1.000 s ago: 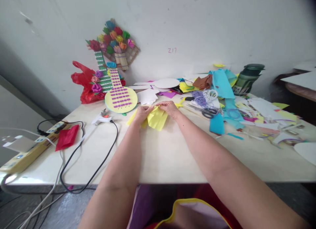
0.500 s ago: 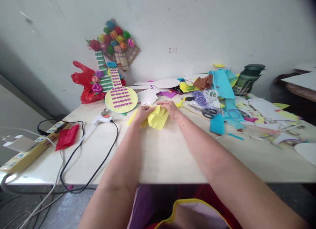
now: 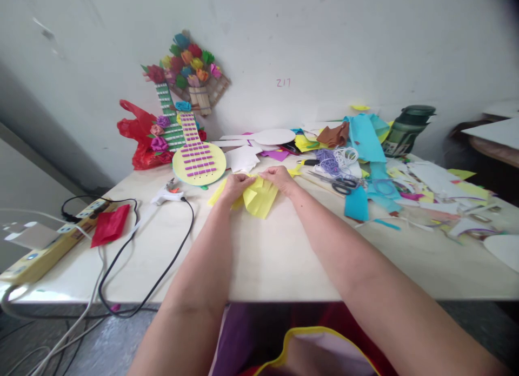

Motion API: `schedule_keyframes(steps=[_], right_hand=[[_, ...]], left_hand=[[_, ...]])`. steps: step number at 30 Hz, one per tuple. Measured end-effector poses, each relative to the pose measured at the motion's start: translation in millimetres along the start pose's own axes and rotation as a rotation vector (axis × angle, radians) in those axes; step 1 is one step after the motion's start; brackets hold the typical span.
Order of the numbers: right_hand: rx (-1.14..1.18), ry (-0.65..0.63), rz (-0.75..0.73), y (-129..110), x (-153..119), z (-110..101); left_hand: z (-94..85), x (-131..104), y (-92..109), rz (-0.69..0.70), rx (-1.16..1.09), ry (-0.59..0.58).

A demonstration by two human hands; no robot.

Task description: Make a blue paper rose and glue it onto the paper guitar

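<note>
A sheet of thin yellow crepe paper point(image 3: 261, 199) hangs between my hands, creased, its lower edge close to the tabletop. My left hand point(image 3: 238, 186) pinches its upper left edge, and my right hand point(image 3: 280, 179) pinches the upper right edge. The two sets of fingertips are close together. More yellow paper point(image 3: 218, 193) shows on the far side of my left hand. Behind my hands lie white paper pieces point(image 3: 244, 158). Back left of them, a yellow paper guitar point(image 3: 198, 164) with purple strips leans upright.
On the left lie a white glue gun point(image 3: 167, 196), its black cord, a red folded paper point(image 3: 111, 225) and a power strip point(image 3: 52, 243). At right are scissors point(image 3: 344, 186), yarn point(image 3: 330, 162), blue crepe paper point(image 3: 357, 203) and paper scraps. A dark green bottle point(image 3: 407, 130) stands behind.
The yellow paper's lower edge has dropped slightly and shifted right. My right hand's fingers have closed in more tightly on the upper edge. My left hand has barely moved.
</note>
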State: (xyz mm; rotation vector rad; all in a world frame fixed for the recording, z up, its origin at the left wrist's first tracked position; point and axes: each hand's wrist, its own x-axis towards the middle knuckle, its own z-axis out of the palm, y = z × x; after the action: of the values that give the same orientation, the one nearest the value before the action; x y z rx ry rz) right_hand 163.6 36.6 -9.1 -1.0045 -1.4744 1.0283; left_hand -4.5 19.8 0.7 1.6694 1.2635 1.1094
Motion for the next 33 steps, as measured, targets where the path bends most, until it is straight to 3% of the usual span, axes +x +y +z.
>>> schedule_keyframes(steps=[10,18,23,29,33], right_hand=[[-0.01,0.049,0.016,-3.7,-0.8,4.1],[0.006,0.049,-0.016,-8.5,-2.9,3.8],[0.064,0.007,0.013,-8.5,-3.5,2.2],[0.099,-0.107,0.168,-5.3,-3.7,-2.3],[0.151,-0.098,0.159,-6.5,-3.9,-1.0]], left_hand=[[0.8,1.4,-0.6,0.065,0.028,0.016],[-0.3,-0.2,-0.5,-0.015,-0.016,0.044],[-0.9,3.5,-3.3,0.032,0.098,0.098],[-0.3,2.4,0.7,0.061,0.093,0.045],[-1.1,3.3,-1.6,0.062,0.137,0.076]])
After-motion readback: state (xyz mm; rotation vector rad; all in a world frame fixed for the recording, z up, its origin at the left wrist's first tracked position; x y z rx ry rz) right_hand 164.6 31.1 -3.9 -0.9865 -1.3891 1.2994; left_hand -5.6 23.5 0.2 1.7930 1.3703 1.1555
